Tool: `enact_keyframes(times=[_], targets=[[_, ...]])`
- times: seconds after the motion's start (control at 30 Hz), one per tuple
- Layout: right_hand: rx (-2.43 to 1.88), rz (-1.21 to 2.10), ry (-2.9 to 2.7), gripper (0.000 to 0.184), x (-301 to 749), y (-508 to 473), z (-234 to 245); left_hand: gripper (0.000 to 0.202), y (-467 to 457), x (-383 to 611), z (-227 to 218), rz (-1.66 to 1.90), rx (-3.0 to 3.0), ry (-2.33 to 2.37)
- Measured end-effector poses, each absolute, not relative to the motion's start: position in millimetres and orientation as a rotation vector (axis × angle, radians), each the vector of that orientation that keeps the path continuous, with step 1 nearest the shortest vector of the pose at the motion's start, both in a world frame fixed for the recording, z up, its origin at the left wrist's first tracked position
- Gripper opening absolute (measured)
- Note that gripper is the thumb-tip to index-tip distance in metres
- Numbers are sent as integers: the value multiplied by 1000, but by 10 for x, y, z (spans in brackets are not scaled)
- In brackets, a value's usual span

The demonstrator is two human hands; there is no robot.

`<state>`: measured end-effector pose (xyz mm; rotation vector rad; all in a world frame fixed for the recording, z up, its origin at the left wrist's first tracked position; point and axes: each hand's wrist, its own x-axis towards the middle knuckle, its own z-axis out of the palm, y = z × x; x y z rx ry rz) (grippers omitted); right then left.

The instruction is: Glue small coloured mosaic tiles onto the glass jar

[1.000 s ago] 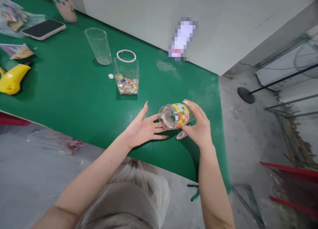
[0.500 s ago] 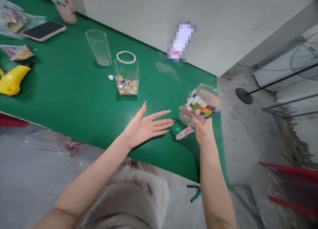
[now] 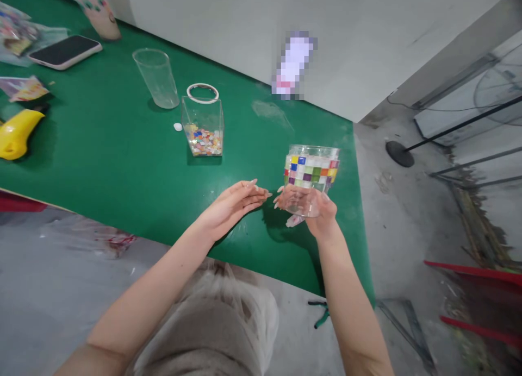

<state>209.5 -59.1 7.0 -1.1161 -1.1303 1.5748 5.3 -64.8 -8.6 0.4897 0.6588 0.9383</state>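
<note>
My right hand is wrapped round the lower part of a clear cup, which stands nearly upright above the table. Rows of coloured mosaic tiles run round the cup's upper wall; its lower part is bare and my fingers show through it. My left hand hovers just left of the cup, apart from it, with nothing in it and its fingers loosely stretched out. Partly hidden behind the cup and right hand lies a small glue tube. A clear square container farther back holds many loose tile pieces.
On the green table stand an empty clear cup and a white ring. A yellow tool, a phone and a patterned tumbler are at left. A blurred screen leans on the wall. Pliers lie below.
My right hand has turned the tiled cup from tilted to nearly upright and brought it slightly left. My left hand's spread fingers have drawn together and curled a little.
</note>
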Motion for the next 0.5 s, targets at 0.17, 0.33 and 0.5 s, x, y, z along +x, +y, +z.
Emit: enact_keyframes(times=[0.17,0.33,0.5], targets=[[-1041,1626,-1140,67,2084,-618,109,32,-645,58,-97,958,550,696],[-1008,1636,-1181,67,2093,-629,136,45,-651,86,-26,998,573,765],[-1045,1658,-1260,73,2085,-629,168,37,-647,85,-1,1020,484,748]])
